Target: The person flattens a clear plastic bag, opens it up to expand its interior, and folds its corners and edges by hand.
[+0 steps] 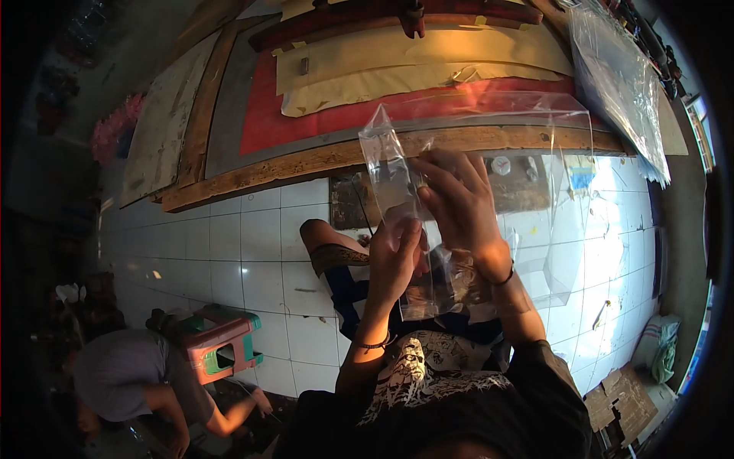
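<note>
A large clear plastic bag (539,183) with creased, folded edges hangs in front of my body, its near side close to my lap. My left hand (396,260) is closed at the bag's left part, with the thumb pointing up along the film. Higher up, my right hand (459,199) has its fingers bent and pressed together on the bag's left edge. Reflections on the film partly hide the fingertips of both hands.
Ahead stands a wooden-framed table (267,172) with a red sheet (264,115) and tan sheets (428,57). More clear plastic (615,84) hangs over its right end. A red-green stool (222,344) is at lower left, beside a crouching person (130,375). Cardboard (623,405) lies lower right.
</note>
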Motion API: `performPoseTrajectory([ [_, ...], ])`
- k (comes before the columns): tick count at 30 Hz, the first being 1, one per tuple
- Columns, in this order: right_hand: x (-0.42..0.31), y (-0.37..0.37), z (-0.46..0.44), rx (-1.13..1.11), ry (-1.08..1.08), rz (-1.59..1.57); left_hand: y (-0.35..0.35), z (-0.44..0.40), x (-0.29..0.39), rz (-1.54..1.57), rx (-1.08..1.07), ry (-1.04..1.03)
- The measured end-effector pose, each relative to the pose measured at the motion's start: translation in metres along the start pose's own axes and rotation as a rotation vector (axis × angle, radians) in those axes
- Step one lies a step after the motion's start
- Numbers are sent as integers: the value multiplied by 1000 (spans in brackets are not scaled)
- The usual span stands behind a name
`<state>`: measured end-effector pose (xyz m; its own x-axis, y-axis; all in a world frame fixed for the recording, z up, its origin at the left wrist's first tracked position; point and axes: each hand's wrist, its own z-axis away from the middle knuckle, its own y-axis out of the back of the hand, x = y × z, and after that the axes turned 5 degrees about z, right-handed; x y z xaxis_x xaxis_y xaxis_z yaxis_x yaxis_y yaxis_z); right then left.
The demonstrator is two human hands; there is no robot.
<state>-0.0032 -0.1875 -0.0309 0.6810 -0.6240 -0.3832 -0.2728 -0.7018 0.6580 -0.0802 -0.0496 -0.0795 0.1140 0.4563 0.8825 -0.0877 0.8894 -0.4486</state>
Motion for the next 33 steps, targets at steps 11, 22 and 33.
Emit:
performPoseTrajectory([
  [11,-17,5,18,-279,-739,-585,-4,18,-19,-270,-85,-260],
  [22,-18,-2,26,-348,-678,-548,-2,3,8,-150,18,-167],
  [33,-26,4,35,-388,-657,-837,-10,-27,38,61,8,-163],
])
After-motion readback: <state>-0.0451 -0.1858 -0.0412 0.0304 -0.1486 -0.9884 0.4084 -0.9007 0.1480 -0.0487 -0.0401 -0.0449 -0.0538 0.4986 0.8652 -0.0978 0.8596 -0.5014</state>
